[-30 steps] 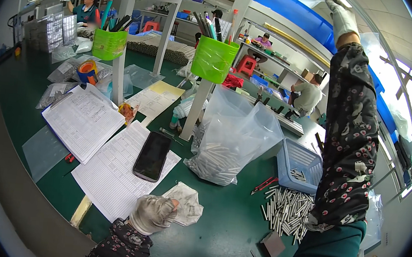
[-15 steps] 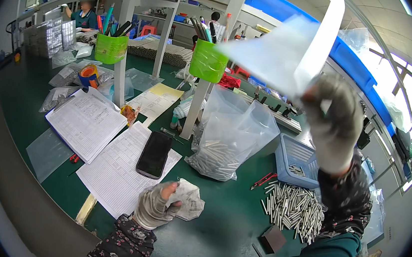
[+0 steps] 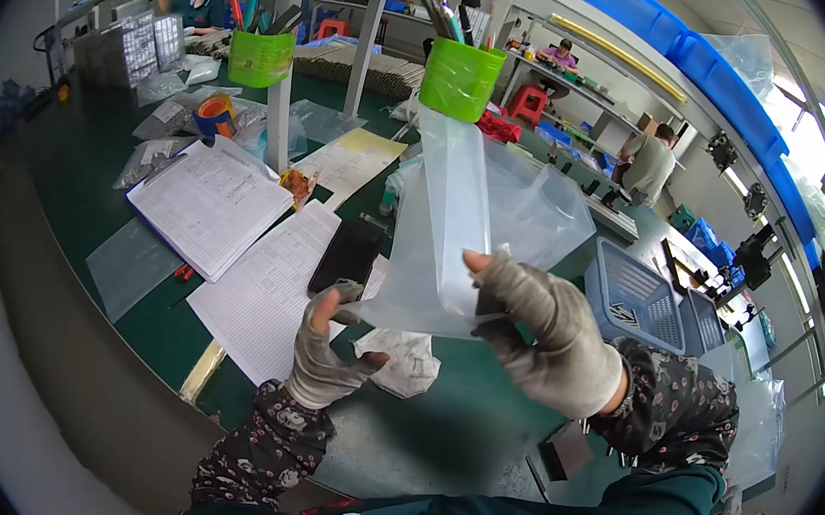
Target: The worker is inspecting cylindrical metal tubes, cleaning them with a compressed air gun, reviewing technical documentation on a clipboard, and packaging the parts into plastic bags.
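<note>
My right hand [image 3: 555, 338], in a grey-white fingerless glove, pinches an empty-looking clear plastic bag [image 3: 432, 260] over the middle of the bench. My left hand [image 3: 327, 354], gloved alike, is beside the bag's lower left corner with thumb and fingers apart; whether it touches the film is hard to see. Under the bag's lower edge lies a crumpled whitish cloth or paper [image 3: 406, 365]. Beyond it, partly covered, stands another clear bag [image 3: 543, 211]. A black phone [image 3: 347, 256] rests on printed sheets [image 3: 252, 301] to the left. My right forearm hides most of the metal pins.
At the right is a blue plastic basket [image 3: 636, 281] holding a few metal pins [image 3: 623, 313]. A dark brown block [image 3: 568, 450] lies near my right sleeve. Green pen cups [image 3: 461, 80] hang on the shelf posts. A clipboard with papers [image 3: 214, 186] is at left. Other people work farther off.
My right hand has come down and leftward with the plastic bag, from high on the right to the middle. My left hand has risen slightly towards it. The view has shifted.
</note>
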The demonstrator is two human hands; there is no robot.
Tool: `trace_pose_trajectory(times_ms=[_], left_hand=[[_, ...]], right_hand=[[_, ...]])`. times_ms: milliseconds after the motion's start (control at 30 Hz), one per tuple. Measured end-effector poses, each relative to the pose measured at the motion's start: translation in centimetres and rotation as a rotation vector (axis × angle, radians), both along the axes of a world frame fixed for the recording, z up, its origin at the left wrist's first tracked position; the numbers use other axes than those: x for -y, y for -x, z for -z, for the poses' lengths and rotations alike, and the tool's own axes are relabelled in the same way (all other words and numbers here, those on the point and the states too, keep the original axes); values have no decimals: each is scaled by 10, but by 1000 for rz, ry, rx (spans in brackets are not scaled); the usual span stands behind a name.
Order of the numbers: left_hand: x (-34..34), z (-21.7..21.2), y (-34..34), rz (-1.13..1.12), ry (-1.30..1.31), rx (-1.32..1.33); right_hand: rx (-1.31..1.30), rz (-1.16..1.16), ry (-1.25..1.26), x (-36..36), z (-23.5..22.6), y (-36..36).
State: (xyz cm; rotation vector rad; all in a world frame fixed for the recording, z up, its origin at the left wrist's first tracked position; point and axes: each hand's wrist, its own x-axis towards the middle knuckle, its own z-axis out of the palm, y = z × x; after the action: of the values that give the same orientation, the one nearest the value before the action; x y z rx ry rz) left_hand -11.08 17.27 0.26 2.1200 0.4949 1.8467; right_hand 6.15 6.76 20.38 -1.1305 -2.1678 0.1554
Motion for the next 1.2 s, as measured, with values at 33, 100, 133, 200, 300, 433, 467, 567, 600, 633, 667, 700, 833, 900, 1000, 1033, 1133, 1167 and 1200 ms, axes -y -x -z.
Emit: trace_pose_trajectory(times_ms=[33, 100, 133, 200, 300, 433, 467, 567, 600, 633, 667, 700, 833, 900, 1000, 1033, 1133, 1167, 1200], left_hand=[[1, 0, 2, 12, -27, -50], [2, -17, 6, 64, -146, -141], [2, -17, 4, 80, -165, -155], [5, -17, 0, 123, -169, -179], [11, -20, -7, 250, -257, -324], [29, -21, -14, 326, -301, -348], [35, -20, -15, 312, -330, -350], [57, -20, -17, 260, -507, -409], [69, -25, -15, 302, -535, -436], [82, -29, -12, 342, -551, -469], [93, -31, -10, 372, -587, -498], [102, -21, -7, 401, -579, -483], [134, -2, 15, 467, -546, -606], [147, 6, 25, 549, -383, -669], [161, 17, 37, 519, -261, -690], [166, 20, 40, 466, -228, -683], [172, 22, 51, 470, -173, -720], [174, 19, 50, 477, -151, -733], [176, 13, 48, 470, -163, -732]], right_hand=[[-12, 83, -26, 3, 3, -4], [-185, 208, 107, 13, 19, -13], [-249, 301, 128, 19, 34, -21], [-462, 381, 135, 33, 58, -24], [-818, 484, 81, 61, 87, -24], [-895, 685, 3, 104, 123, -23], [-1043, 733, 69, 116, 130, -19], [-1195, 792, 345, 155, 145, -27], [-1325, 745, 416, 167, 149, -31], [-1455, 693, 501, 178, 154, -37], [-1332, 765, 551, 186, 160, -43], [-1343, 767, 562, 190, 163, -44], [-1128, 798, 812, 196, 179, -43], [-1265, 720, 927, 196, 197, -50], [-1230, 767, 968, 194, 192, -48], [-1146, 769, 1013, 195, 192, -49], [-1030, 784, 904, 196, 190, -42], [-1028, 775, 896, 200, 193, -41], [-928, 741, 760, 206, 196, -40]])
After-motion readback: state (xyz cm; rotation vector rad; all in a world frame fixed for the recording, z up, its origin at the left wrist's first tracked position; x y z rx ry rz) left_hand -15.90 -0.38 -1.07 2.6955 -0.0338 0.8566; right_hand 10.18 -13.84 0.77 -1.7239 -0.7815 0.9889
